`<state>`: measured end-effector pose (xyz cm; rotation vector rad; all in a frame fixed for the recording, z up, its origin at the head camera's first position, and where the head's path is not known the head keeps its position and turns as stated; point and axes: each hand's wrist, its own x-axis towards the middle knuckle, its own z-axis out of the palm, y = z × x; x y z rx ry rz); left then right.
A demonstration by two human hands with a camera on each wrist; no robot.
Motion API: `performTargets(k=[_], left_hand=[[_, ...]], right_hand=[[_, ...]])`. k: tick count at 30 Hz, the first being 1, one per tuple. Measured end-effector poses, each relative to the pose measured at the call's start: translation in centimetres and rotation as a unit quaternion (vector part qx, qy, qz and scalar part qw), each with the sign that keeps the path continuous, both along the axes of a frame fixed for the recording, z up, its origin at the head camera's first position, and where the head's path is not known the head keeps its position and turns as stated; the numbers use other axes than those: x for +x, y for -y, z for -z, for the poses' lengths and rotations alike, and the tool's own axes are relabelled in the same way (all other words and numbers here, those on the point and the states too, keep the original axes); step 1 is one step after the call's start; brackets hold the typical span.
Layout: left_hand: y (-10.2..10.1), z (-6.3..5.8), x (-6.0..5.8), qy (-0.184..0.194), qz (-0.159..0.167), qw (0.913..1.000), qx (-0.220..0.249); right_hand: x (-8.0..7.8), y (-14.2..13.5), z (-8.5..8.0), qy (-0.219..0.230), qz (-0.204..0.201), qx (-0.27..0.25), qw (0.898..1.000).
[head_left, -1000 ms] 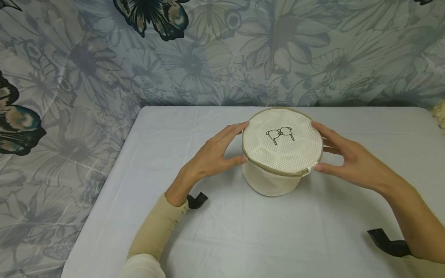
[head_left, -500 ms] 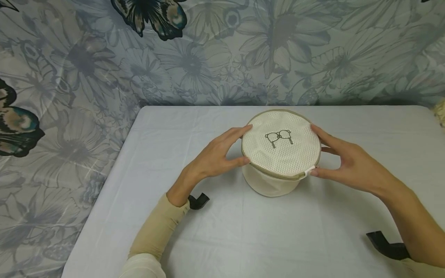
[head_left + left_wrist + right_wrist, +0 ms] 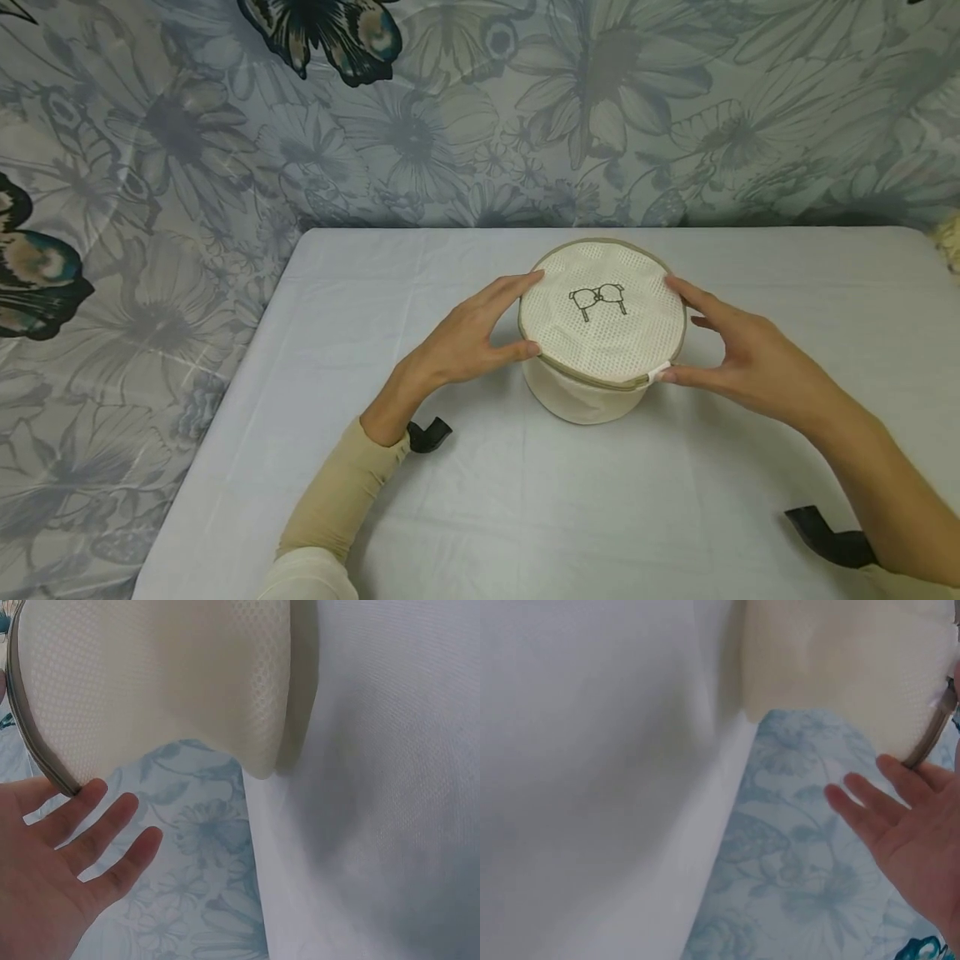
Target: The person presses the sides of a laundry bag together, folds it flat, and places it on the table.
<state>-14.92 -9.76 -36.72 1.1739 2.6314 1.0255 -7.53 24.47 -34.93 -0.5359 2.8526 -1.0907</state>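
Observation:
A round cream mesh laundry bag (image 3: pixel 603 325) stands on the white-covered table, its top wider than its base. A dark line drawing like a pair of glasses marks the top, and a khaki zip runs round the rim. My left hand (image 3: pixel 468 333) touches the rim's left side with fingertips and thumb, fingers spread. On the right side, my right hand (image 3: pixel 757 354) touches the rim likewise, thumb by the white tab (image 3: pixel 658 372) at the zip's end. Both wrist views show fairly straight fingers beside the mesh side (image 3: pixel 180 675); each thumb is mostly out of sight there.
The white tablecloth (image 3: pixel 487 508) spreads around the bag. Behind and to the left hangs a grey floral cloth (image 3: pixel 420 142) with butterfly prints. Black curved pieces (image 3: pixel 429 435) stick out at both wrists. Something pale yellow (image 3: pixel 949 242) shows at the far right edge.
The bag's top has shifted slightly left and toward me, while its base stays put. My right hand has moved left with the rim; my left hand has moved only a little.

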Motion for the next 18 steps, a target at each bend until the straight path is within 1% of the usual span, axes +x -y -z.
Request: performTargets(k=[3,6,9,14,18], left_hand=[[-0.1,0.1,0.0,0.010,-0.004,0.9999,-0.013],[-0.1,0.2,0.0,0.021,-0.010,0.9993,-0.029],[-0.1,0.4,0.0,0.023,-0.012,0.9989,-0.039],[-0.1,0.5,0.0,0.022,-0.012,0.9986,-0.047],[-0.1,0.6,0.0,0.025,-0.009,0.9986,-0.045]], right_hand=[[-0.1,0.1,0.5,-0.022,-0.002,0.012,1.000],[-0.2,0.2,0.9,-0.045,-0.011,0.009,0.999],[-0.2,0.4,1.3,-0.063,-0.020,0.005,0.998],[-0.2,0.5,1.4,-0.064,-0.025,0.000,0.998],[-0.1,0.5,1.4,-0.060,-0.022,0.008,0.998]])
